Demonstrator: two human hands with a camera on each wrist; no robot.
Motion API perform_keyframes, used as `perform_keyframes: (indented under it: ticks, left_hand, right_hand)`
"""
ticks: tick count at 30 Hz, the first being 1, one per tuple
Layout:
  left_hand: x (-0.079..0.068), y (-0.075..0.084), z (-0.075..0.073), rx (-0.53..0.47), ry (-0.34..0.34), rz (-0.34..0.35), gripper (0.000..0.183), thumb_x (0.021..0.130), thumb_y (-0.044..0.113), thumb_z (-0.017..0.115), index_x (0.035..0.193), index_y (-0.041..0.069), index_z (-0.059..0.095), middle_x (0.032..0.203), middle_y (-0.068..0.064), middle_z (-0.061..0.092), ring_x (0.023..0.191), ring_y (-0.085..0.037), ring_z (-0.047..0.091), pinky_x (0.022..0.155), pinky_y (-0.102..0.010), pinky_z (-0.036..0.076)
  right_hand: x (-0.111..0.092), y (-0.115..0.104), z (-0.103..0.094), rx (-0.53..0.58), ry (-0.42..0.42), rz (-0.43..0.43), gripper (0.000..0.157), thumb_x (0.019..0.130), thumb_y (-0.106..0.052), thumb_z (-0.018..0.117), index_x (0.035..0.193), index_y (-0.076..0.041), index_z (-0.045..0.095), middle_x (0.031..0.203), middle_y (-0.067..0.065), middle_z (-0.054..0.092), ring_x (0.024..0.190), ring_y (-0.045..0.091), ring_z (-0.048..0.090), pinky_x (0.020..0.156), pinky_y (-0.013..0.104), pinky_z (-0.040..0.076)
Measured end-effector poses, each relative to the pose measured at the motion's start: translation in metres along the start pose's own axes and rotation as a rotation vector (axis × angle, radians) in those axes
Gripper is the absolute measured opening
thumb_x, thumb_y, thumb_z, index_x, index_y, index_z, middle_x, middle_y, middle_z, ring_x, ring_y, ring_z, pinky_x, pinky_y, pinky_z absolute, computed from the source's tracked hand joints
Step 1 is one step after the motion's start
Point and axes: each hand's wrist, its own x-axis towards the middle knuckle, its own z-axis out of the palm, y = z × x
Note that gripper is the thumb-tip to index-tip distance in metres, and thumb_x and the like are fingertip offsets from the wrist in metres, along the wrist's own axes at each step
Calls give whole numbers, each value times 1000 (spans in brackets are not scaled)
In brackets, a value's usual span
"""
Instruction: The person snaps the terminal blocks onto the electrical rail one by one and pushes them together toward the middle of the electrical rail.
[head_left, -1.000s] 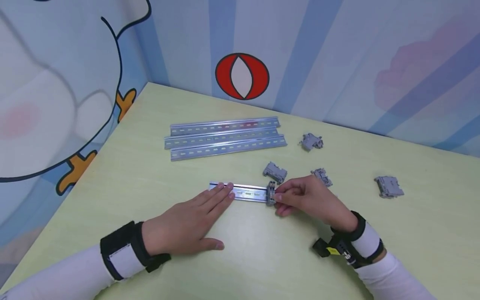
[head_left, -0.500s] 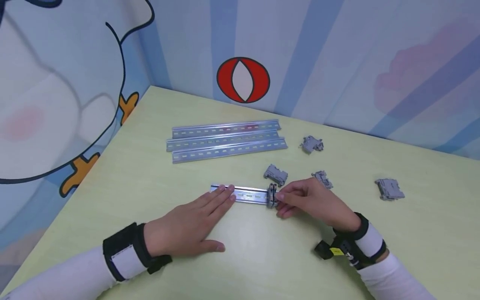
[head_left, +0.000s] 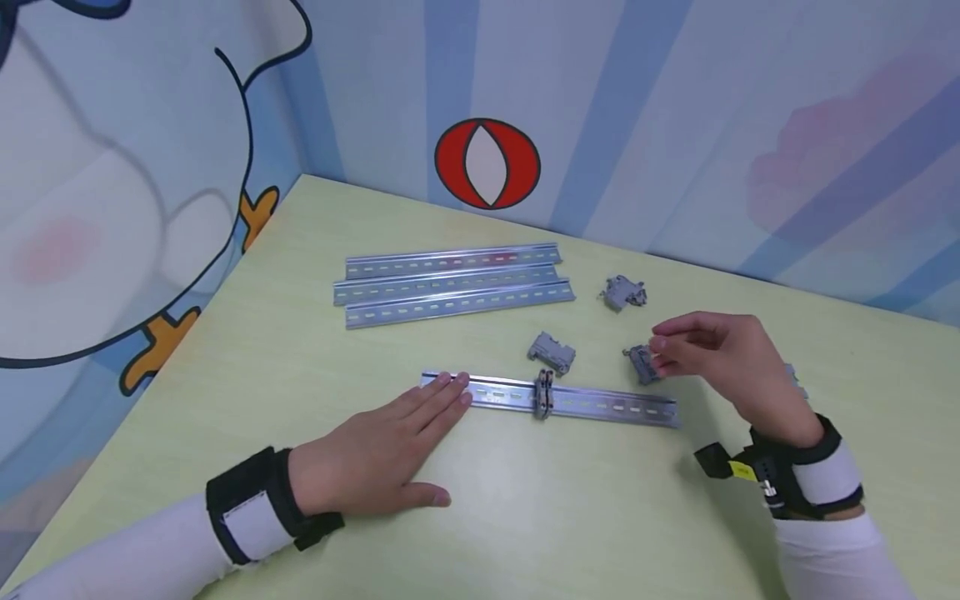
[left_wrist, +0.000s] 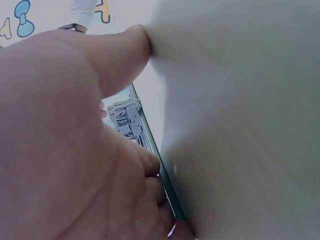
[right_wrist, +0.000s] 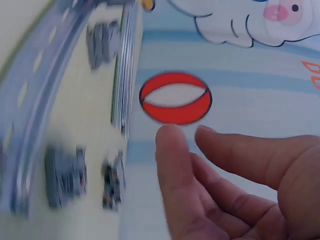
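One pale yellow tabletop (head_left: 525, 517) with white-sleeved forearms (head_left: 142, 546) at near side; blue printed walls (head_left: 645, 108) along left and far edges; red-and-white oval (head_left: 487, 163) on far wall.

Slotted metal rail (head_left: 615, 406) flat on tabletop, mid-scene. Long axis: left to right, right end slightly nearer than left end. Grey terminal block (head_left: 543, 394) upright across rail, close to mid-length, crosswise to rail axis.

Left hand (head_left: 375, 458): flat, fingers straight and together, thumb spread toward right; fingertips resting on left end of rail and covering part of it; nothing gripped. Right hand (head_left: 723, 362): beyond right end of rail, fingers bent, gap between thumb and index finger visible from right wrist, nothing held. Fingertips in front of reached block (head_left: 641, 365); contact or clearance: cannot tell. Half-hidden block (head_left: 797, 379) behind right hand, view obstructed. Loose block (head_left: 551, 352) just beyond rail. Farther back: three parallel rails (head_left: 450, 283) side by side, right ends slightly farther; tilted block (head_left: 622, 292) near their right ends.
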Motion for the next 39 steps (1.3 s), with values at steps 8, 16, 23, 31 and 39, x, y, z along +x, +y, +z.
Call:
perform_keyframes:
  ticks: [8, 16, 23, 31, 39]
  left_hand:
    - [-1, 2, 3, -28, -19, -9, 96, 90, 61, 55, 157, 6, 14, 167, -11, 6, 153, -26, 5, 123, -43, 20]
    - [0, 2, 9, -18, -38, -9, 97, 90, 63, 53, 158, 8, 11, 167, -9, 4, 153, -25, 3, 123, -42, 19]
    - [1, 0, 6, -5, -15, -5, 97, 90, 63, 54, 158, 6, 13, 167, -11, 5, 153, -26, 5, 123, -43, 19]
    - [5, -9, -14, 65, 59, -8, 98, 89, 61, 56, 157, 4, 16, 167, -14, 8, 153, -28, 7, 123, -43, 20]
    - [4, -8, -12, 43, 41, -3, 98, 89, 62, 57, 157, 5, 15, 167, -13, 8, 153, -28, 7, 123, -44, 20]
  right_hand:
    - [6, 19, 7, -510, 30, 39, 46, 90, -43, 67, 110, -1, 71, 101, 21, 76, 91, 31, 70, 66, 36, 55]
    - [6, 23, 23, -556, -20, 49, 36, 87, -25, 73, 108, 5, 69, 96, 21, 73, 86, 31, 67, 65, 37, 54]
    - [12, 18, 18, -573, -33, 43, 37, 88, -15, 70, 116, 7, 62, 99, 25, 71, 86, 33, 67, 63, 38, 54]
    - [25, 0, 3, -614, 7, 27, 46, 88, -18, 71, 125, 7, 59, 101, 27, 67, 83, 34, 62, 60, 36, 50]
    - [17, -3, -2, -594, 48, -19, 26, 87, -16, 72, 106, 3, 71, 95, 25, 73, 86, 37, 69, 56, 30, 50]
